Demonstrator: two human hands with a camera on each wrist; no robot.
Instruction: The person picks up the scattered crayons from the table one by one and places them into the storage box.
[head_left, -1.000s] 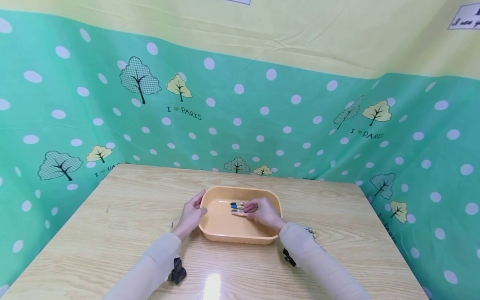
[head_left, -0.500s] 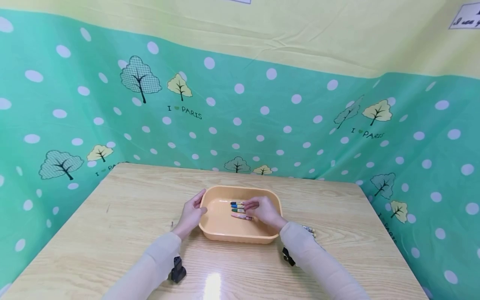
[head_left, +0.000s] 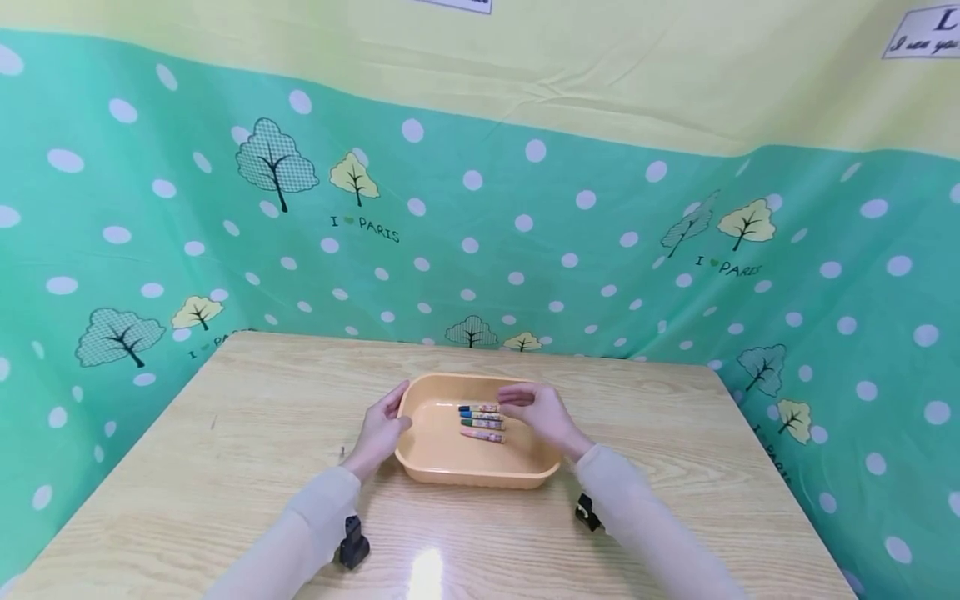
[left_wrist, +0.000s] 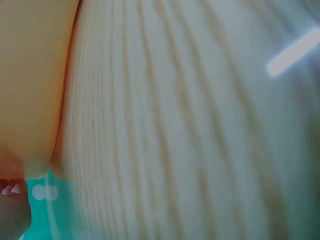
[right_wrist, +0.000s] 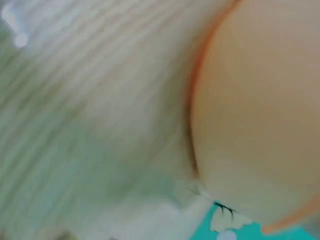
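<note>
A light orange plastic tray (head_left: 442,457) stands on the table in the head view. Several oil pastels lie side by side in it: a black one (head_left: 468,409), a blue one (head_left: 474,415), a green one (head_left: 472,423) and a pink one (head_left: 482,436). My left hand (head_left: 381,429) grips the tray's left rim, thumb over the inside and fingers outside. Over the right part of the tray hovers my right hand (head_left: 547,414), its fingers loosely extended beside the pastels' right ends and holding nothing. In the right wrist view the tray's side wall (right_wrist: 260,115) shows, blurred.
The wooden table (head_left: 247,442) reaches back to a green and yellow patterned curtain (head_left: 480,208). Black wrist-camera mounts (head_left: 354,542) hang under both sleeves. A bright light reflection lies on the table in front of the tray.
My right hand has let go of the pink pastel and moved up and right, uncovering all the pastels. The pastels on the table right of the tray are now behind my right sleeve.
</note>
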